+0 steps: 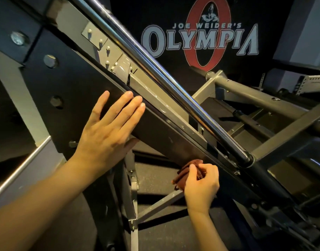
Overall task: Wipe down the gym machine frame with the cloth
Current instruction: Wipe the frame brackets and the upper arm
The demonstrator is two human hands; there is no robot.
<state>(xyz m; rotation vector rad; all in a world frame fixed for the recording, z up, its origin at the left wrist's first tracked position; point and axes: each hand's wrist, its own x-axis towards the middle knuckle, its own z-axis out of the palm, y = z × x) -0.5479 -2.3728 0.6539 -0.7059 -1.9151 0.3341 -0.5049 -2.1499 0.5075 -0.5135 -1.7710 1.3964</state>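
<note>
A dark slanted frame beam of the gym machine runs from upper left to lower right, with a chrome guide rod just above it. My left hand lies flat on the beam's side, fingers straight, thumb under its lower edge. Lower down the beam, my right hand grips a bunched dark red cloth and holds it against the beam's lower edge. Most of the cloth is hidden inside the hand.
Grey steel struts and an upright stand under the beam above black rubber floor. More grey frame tubes cross at the right. A black Olympia banner hangs on the wall behind.
</note>
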